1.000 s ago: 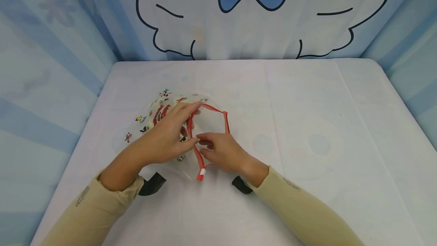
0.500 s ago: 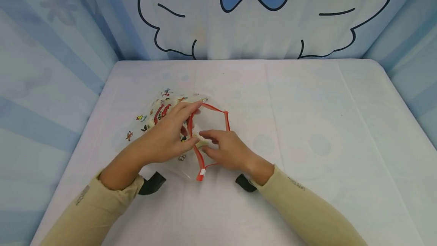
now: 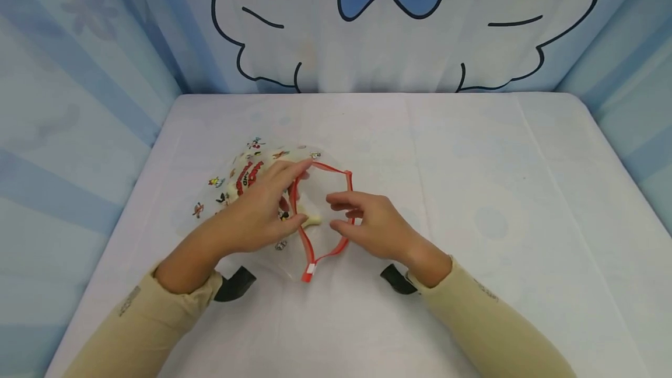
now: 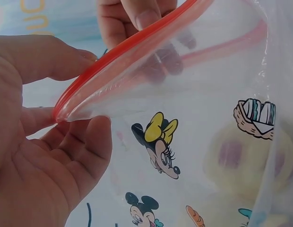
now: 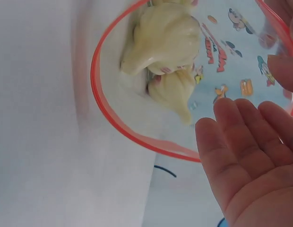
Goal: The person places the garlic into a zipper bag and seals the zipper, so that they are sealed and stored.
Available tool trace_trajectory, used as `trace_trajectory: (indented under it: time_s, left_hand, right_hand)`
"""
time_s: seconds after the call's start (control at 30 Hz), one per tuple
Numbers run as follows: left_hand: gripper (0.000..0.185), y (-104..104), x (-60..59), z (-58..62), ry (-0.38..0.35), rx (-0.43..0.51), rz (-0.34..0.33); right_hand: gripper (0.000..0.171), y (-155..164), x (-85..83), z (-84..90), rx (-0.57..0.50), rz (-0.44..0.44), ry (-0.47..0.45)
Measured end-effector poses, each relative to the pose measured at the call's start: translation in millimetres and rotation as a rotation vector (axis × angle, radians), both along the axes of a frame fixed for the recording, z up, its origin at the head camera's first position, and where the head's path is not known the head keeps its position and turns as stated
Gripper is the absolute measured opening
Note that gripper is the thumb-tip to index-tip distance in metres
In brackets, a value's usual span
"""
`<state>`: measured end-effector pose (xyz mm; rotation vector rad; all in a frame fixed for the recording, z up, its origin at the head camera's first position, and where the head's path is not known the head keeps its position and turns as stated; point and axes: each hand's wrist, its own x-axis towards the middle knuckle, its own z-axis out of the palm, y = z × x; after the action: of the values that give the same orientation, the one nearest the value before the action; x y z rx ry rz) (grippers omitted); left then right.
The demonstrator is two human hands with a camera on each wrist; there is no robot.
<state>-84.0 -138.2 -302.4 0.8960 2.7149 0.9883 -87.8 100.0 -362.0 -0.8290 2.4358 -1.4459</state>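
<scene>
A clear zip bag (image 3: pixel 283 258) with a red zip edge and cartoon prints lies on the table, its mouth gaping toward the right. My left hand (image 3: pixel 257 206) grips the zip edge; in the left wrist view, the thumb (image 4: pixel 47 59) and fingers hold it from both sides. Inside the bag, the right wrist view shows soft, pale yellow lumps (image 5: pixel 168 40) with tapered ends and purplish patches. At the mouth, my right hand (image 3: pixel 380 223) has its fingers (image 5: pixel 222 151) loosely extended and holds nothing. Some fingertips show through the plastic in the left wrist view.
A white cloth covers the table (image 3: pixel 488 162). Behind it hangs a curtain (image 3: pixel 388 51) with a blue bow print, and patterned curtains close in both sides. Dark straps (image 3: pixel 236 283) hang at both wrists.
My right hand has drawn back to the right, from deep in the bag's mouth to its right rim. A pale lump now shows at the opening. The left hand keeps its hold.
</scene>
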Motion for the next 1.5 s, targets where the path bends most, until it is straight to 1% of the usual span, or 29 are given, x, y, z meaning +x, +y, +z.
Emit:
trace_trajectory:
  time_s: [0.13,0.23,0.5,0.73,0.9,0.97,1.03,1.17,1.37,1.47,1.5]
  left_hand:
    - [0.083,1.4,0.3,-1.5,-0.025,-0.014,0.007]
    - [0.083,2.4,0.5,-3.5,-0.031,-0.024,0.006]
    - [0.080,5.4,2.4,-6.7,-0.050,0.004,-0.018]
    - [0.081,3.7,4.2,-6.7,-0.039,0.025,0.002]
    - [0.072,0.5,8.1,-9.1,-0.022,0.050,0.007]
    - [0.066,-1.5,11.6,-10.8,-0.016,0.061,0.008]
    - [0.061,-3.9,16.4,-13.0,-0.028,0.075,0.005]
    - [0.058,-9.4,27.6,-20.9,-0.093,0.060,0.014]
    - [0.064,-11.1,45.0,-37.2,-0.159,0.006,0.030]
    - [0.067,-8.3,52.3,-42.7,-0.163,-0.017,0.027]
    - [0.068,-7.8,54.4,-44.6,-0.151,-0.020,0.022]
  right_hand:
    - [0.039,7.1,2.0,-0.3,-0.002,-0.013,0.011]
    - [0.038,12.2,2.7,-1.0,-0.004,-0.030,0.026]
    - [0.038,21.1,3.9,0.2,-0.013,-0.071,0.018]
    - [0.037,23.3,3.6,2.2,-0.001,-0.084,0.021]
    - [0.035,24.3,4.1,1.7,-0.004,-0.083,0.020]
    - [0.035,24.4,4.6,1.7,-0.009,-0.080,0.014]
    - [0.035,24.2,5.0,2.1,-0.012,-0.073,0.010]
    - [0.035,23.9,5.2,3.3,-0.021,-0.063,0.010]
    - [0.034,24.0,4.6,4.5,-0.027,-0.064,0.013]
    - [0.033,23.5,4.7,5.6,-0.028,-0.063,0.021]
    - [0.033,23.4,4.9,6.1,-0.028,-0.064,0.024]
